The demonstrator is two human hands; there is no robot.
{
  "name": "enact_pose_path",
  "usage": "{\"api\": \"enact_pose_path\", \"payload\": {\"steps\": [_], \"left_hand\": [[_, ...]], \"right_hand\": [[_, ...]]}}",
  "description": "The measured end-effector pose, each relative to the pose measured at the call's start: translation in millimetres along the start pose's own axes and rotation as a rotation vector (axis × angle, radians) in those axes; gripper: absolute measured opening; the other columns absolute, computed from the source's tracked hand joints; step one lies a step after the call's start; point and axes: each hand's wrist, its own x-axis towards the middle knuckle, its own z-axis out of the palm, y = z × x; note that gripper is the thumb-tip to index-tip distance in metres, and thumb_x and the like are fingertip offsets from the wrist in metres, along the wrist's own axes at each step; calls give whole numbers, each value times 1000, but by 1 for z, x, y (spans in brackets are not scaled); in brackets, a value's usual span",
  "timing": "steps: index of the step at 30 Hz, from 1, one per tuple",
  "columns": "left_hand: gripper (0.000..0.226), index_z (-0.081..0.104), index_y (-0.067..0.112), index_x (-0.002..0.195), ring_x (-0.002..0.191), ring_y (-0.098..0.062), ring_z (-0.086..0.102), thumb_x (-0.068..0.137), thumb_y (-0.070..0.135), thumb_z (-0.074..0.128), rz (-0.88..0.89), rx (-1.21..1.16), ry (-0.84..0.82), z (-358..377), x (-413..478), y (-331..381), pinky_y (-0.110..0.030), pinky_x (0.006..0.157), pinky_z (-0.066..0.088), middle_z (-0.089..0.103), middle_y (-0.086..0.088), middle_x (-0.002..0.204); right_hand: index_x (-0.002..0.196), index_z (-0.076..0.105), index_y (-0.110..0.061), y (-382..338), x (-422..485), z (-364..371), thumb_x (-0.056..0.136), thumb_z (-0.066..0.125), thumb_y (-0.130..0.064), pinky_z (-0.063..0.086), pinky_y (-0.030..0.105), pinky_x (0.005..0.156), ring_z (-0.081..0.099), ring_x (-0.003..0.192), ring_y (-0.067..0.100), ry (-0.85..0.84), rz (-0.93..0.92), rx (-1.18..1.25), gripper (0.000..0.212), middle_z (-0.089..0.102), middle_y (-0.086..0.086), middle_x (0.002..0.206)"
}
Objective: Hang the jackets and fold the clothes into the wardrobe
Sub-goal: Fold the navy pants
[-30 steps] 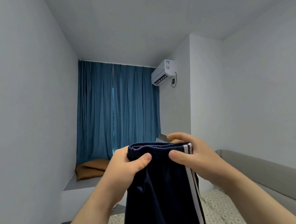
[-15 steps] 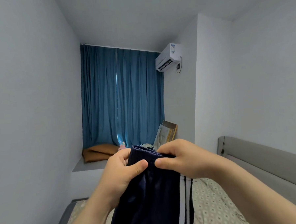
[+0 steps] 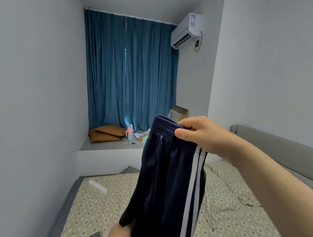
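One pinch: the right hand (image 3: 198, 134) holds the navy track pants (image 3: 164, 181) by the waistband; left hand (image 3: 122, 233) half hidden, grip unclear. Legs should hang aligned before folding.

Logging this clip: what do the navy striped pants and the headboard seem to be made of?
The navy track pants: likely a smooth synthetic knit, perhaps polyester; faint sheen, limp drape, gathered elastic waistband where the right hand pinches it. The headboard: seems padded, in matte grey fabric or faux leather; rounded edge, no gloss.
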Motion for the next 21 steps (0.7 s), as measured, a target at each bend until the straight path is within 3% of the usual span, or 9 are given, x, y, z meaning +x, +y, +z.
{"api": "enact_pose_path", "payload": {"steps": [2,5,8,11,12,15,18,21], "left_hand": [[29,66,8,115,97,-28,64,101,25,47,50,56,56,-2,8,12,-29,71,41,70,-11,104],[28,70,16,82,69,-24,61,95,20,45,138,39,215,-15,15,23,-34,64,48,66,-7,77],[24,60,28,78,65,-21,54,94,25,43,169,208,322,-34,25,32,-34,62,46,57,1,74],[24,60,27,79,67,-23,55,94,22,42,193,219,344,-46,28,49,-31,57,41,58,1,72],[26,61,27,75,65,-23,56,92,17,43,195,166,344,-47,31,53,-31,56,42,60,-1,70],[36,62,24,63,66,-29,57,87,3,44,195,-343,278,-51,34,64,-43,62,51,62,-6,66],[30,69,18,88,86,-30,64,92,-2,47,160,-679,212,-53,28,78,-45,81,53,69,-11,91],[21,68,13,98,89,-25,64,94,1,51,169,-815,177,-54,25,86,-35,75,52,70,-9,96]], "right_hand": [[93,71,-16,0,-1,-5,97,58,-28,43,28,64,55,71,14,-2,14,-76,18,64,8,81],[96,65,-17,4,0,-21,97,56,-27,51,37,71,62,77,23,30,40,-325,13,67,4,86],[94,55,-29,8,-3,-36,100,53,-22,49,31,67,60,80,13,41,105,-460,9,64,-6,89],[96,48,-28,15,-4,-42,102,46,-23,43,30,64,55,81,15,60,166,-521,8,58,-6,91],[98,48,-26,17,-4,-42,103,43,-23,42,31,63,54,80,17,71,186,-514,7,57,-5,91],[98,50,-16,20,-4,-38,103,38,-22,41,33,62,52,74,19,100,212,-482,14,58,2,89],[90,57,-16,20,-4,-35,97,52,-34,44,34,60,56,70,21,147,153,-443,20,62,4,81],[80,63,-18,24,-4,-39,85,68,-45,43,28,53,56,62,16,204,135,-385,28,63,1,72]]}}
